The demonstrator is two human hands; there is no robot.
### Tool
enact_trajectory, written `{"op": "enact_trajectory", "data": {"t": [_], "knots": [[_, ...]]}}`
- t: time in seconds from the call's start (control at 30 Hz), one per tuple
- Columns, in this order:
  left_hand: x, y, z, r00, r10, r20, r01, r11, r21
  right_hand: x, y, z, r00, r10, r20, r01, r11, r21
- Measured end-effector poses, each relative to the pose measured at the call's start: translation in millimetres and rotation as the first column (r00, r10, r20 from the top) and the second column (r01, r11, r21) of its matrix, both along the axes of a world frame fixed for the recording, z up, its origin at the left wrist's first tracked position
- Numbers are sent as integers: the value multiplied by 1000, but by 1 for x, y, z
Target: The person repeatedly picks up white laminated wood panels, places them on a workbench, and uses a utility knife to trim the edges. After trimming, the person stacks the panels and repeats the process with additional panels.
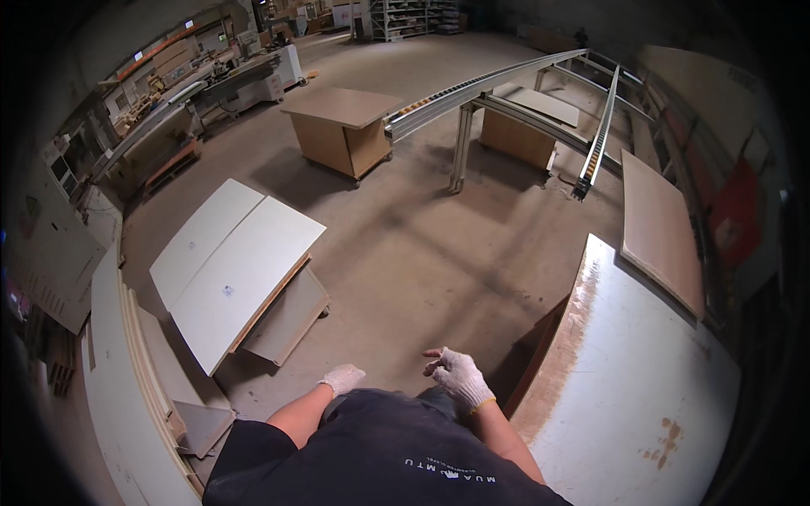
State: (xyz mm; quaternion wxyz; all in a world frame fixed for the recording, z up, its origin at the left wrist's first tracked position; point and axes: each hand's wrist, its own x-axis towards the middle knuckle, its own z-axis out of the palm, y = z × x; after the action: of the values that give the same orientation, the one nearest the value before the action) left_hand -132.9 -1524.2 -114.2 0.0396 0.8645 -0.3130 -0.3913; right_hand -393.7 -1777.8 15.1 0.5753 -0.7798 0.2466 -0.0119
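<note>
Both gloved hands (344, 379) (458, 374) hang between pale panels (234, 261) (624, 379).

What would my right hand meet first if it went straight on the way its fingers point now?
Your right hand points forward-left across the floor: probably the low stand or the white boards above it; depth leaves which unclear.

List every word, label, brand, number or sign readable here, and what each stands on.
Black fabric T-shirt: white printed lettering, wording not copied here.
White rectangular panels: small blue-grey marks, too small to read.
White box-shaped machine housing: reddish marking, too blurred to read.
Any other distant markings: too small or blurred.
</note>
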Motion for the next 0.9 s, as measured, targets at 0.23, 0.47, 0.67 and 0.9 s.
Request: {"op": "enact_trajectory", "data": {"t": [0.23, 0.47, 0.67, 0.9], "knots": [[5, 20, -40, 975, -205, 90, 188, 968, 167, -2, -9, -15, 994, 24, 103, -33, 996, 79], [-5, 8, -33, 982, -176, 73, 170, 982, 78, -7, -2, -6, 996, 74, 45, -78, 993, 90], [11, -10, -29, 986, -168, 13, 166, 981, 100, 5, -10, 2, 997, 72, -6, -73, 997, -13], [4, -12, -18, 989, -145, 17, 143, 984, 108, 10, -9, -6, 998, 63, -1, -63, 998, 5]]}}
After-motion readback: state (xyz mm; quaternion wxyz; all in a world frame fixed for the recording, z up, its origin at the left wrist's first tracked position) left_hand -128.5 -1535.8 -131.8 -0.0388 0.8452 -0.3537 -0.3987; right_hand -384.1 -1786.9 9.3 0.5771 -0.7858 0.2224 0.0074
